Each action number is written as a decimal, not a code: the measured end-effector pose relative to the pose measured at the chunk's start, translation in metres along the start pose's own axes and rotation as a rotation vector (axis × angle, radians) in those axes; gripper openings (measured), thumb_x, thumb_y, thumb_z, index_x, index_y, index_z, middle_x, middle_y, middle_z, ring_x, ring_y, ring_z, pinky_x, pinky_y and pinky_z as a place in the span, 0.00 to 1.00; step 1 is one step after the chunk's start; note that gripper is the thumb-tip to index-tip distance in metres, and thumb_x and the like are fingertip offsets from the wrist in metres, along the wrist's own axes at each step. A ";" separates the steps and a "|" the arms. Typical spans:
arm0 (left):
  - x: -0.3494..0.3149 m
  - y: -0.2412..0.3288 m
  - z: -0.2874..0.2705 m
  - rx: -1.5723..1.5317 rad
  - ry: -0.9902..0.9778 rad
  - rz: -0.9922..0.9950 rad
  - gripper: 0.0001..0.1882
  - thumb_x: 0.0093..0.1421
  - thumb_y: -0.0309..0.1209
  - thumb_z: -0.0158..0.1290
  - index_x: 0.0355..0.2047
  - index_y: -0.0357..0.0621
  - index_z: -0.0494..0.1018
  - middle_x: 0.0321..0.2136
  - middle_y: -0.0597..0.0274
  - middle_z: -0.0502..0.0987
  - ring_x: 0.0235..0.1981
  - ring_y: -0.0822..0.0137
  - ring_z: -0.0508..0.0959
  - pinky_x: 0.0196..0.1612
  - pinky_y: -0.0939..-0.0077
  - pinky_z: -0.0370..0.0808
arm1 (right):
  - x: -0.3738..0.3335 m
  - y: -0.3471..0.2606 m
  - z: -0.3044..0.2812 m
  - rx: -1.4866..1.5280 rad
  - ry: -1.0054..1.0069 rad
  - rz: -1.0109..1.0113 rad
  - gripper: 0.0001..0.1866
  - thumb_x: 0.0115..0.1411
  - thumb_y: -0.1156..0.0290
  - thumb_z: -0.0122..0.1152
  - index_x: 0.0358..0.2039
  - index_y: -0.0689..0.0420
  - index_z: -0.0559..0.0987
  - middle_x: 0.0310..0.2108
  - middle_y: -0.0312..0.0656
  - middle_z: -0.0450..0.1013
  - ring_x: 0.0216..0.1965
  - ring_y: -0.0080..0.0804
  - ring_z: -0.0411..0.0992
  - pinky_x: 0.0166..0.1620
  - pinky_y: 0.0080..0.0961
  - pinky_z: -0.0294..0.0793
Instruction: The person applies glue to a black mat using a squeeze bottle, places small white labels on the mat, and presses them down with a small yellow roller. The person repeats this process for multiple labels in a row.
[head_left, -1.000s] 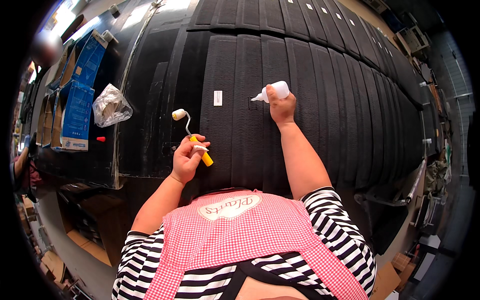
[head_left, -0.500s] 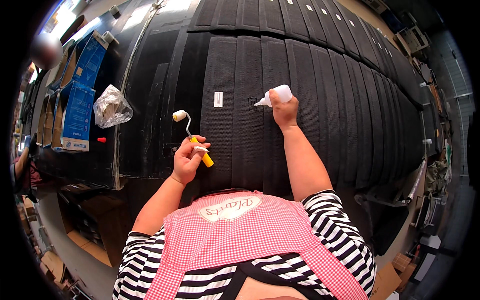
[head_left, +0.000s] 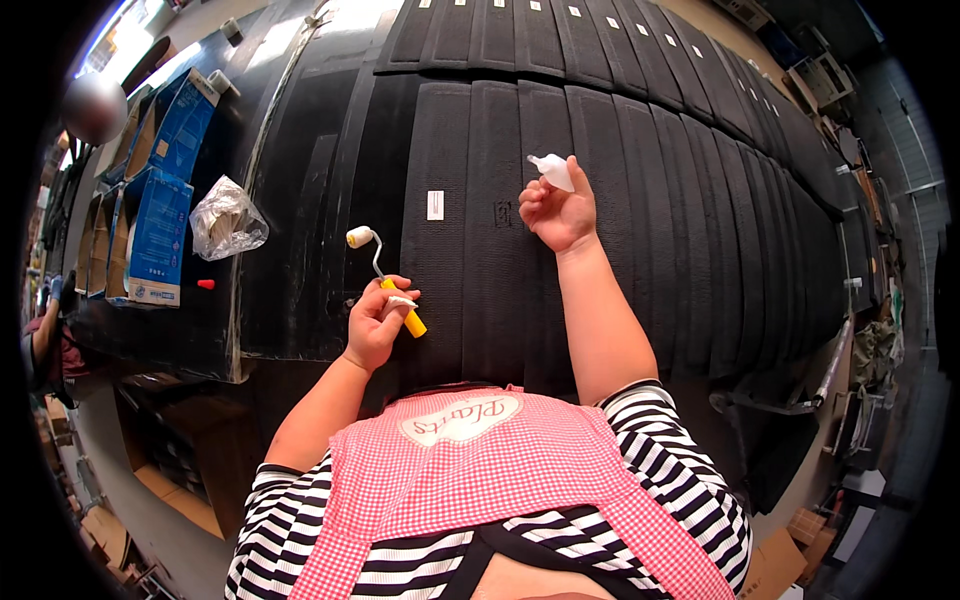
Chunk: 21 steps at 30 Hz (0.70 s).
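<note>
My left hand [head_left: 370, 330] is closed around the yellow handle of a small paint roller [head_left: 415, 322], whose white roller head points away from me. A small piece of white paper or a label [head_left: 402, 301] is also in its fingers. My right hand [head_left: 562, 216] grips a white squeeze bottle [head_left: 553, 173], held above the panels with its nozzle toward the upper left. Below and left of it, a dark glossy square outline [head_left: 503, 213] marks a ribbed black panel [head_left: 490, 290]. A white label [head_left: 435, 205] sits on the neighbouring panel to the left.
More black panels [head_left: 640, 65] with white labels lie in a far row. On the left stand blue cardboard boxes [head_left: 155, 235], a clear plastic bag [head_left: 228, 220] with contents, and a small red cap [head_left: 206, 284]. Another person's arm [head_left: 45, 325] shows at the far left.
My right hand has lifted the bottle off the square mark and turned it, so the nozzle no longer points down at the panel. My left hand has stayed almost still.
</note>
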<state>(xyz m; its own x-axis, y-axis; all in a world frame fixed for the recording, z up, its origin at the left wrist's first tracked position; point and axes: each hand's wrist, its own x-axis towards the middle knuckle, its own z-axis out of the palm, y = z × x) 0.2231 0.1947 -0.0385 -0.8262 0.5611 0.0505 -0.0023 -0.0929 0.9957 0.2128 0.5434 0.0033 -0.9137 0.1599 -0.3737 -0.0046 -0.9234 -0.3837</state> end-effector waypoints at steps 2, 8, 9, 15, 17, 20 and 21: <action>0.000 -0.002 -0.001 0.011 0.002 0.011 0.06 0.64 0.23 0.52 0.39 0.37 0.79 0.52 0.55 0.70 0.49 0.62 0.79 0.56 0.70 0.72 | 0.022 -0.010 -0.004 0.142 -0.036 0.063 0.28 0.57 0.43 0.66 0.20 0.58 0.75 0.23 0.36 0.65 0.28 0.25 0.66 0.30 0.19 0.69; 0.002 0.001 0.000 0.072 0.007 -0.018 0.07 0.63 0.24 0.54 0.38 0.36 0.80 0.49 0.55 0.71 0.48 0.65 0.76 0.56 0.71 0.71 | 0.080 -0.036 -0.010 0.500 -0.109 0.108 0.27 0.63 0.47 0.58 0.18 0.56 0.70 0.17 0.31 0.63 0.22 0.23 0.64 0.24 0.19 0.66; 0.001 -0.001 0.000 0.070 0.004 -0.009 0.07 0.63 0.24 0.53 0.38 0.36 0.79 0.49 0.56 0.70 0.48 0.64 0.77 0.56 0.70 0.72 | 0.085 -0.038 -0.009 0.526 -0.098 0.110 0.28 0.64 0.46 0.56 0.17 0.56 0.70 0.17 0.31 0.63 0.21 0.23 0.64 0.23 0.19 0.65; 0.000 -0.002 -0.002 0.108 -0.012 0.006 0.07 0.64 0.22 0.52 0.39 0.36 0.78 0.50 0.56 0.70 0.48 0.62 0.79 0.55 0.69 0.73 | 0.087 -0.051 -0.018 0.666 -0.046 0.116 0.35 0.67 0.37 0.43 0.19 0.57 0.70 0.18 0.32 0.66 0.21 0.24 0.66 0.22 0.18 0.65; 0.001 -0.001 -0.002 0.097 -0.015 0.003 0.07 0.64 0.22 0.52 0.39 0.36 0.78 0.50 0.56 0.70 0.48 0.62 0.79 0.55 0.69 0.73 | 0.084 -0.049 -0.018 0.683 -0.018 0.098 0.39 0.64 0.30 0.39 0.20 0.58 0.71 0.19 0.34 0.66 0.22 0.25 0.67 0.22 0.19 0.66; 0.004 -0.002 0.000 0.088 -0.023 0.021 0.07 0.64 0.23 0.52 0.40 0.36 0.78 0.50 0.56 0.70 0.48 0.63 0.80 0.55 0.70 0.74 | 0.069 -0.052 -0.011 0.620 0.008 0.075 0.45 0.61 0.23 0.35 0.23 0.60 0.71 0.20 0.36 0.66 0.24 0.27 0.67 0.23 0.20 0.67; 0.003 -0.002 -0.003 0.094 -0.023 0.024 0.07 0.64 0.24 0.52 0.40 0.36 0.78 0.50 0.56 0.71 0.47 0.63 0.80 0.54 0.71 0.74 | 0.063 -0.049 -0.006 0.592 0.016 0.074 0.47 0.60 0.22 0.33 0.24 0.61 0.71 0.20 0.37 0.66 0.25 0.28 0.67 0.24 0.21 0.68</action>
<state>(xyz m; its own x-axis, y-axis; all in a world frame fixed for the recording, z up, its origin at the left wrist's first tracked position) 0.2192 0.1938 -0.0406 -0.8122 0.5784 0.0756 0.0717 -0.0296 0.9970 0.1584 0.6007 -0.0068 -0.9141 0.0887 -0.3957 -0.1710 -0.9691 0.1777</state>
